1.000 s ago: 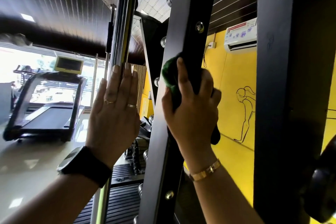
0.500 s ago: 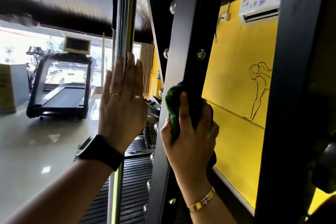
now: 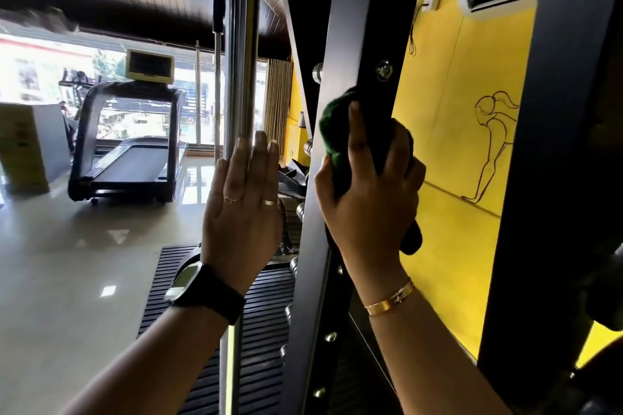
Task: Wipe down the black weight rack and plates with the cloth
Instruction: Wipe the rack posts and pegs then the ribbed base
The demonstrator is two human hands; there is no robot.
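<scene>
The right hand (image 3: 367, 199) grips a dark green cloth (image 3: 333, 131) wrapped around the black metal rack upright (image 3: 364, 44); the left hand (image 3: 241, 209), fingers straight, rests flat on the chrome vertical pole (image 3: 241, 61).

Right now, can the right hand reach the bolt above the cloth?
Probably yes. The right hand grips the cloth round the black upright just below the bolt, and the bare face of the upright between them shows nothing in the way.
</scene>
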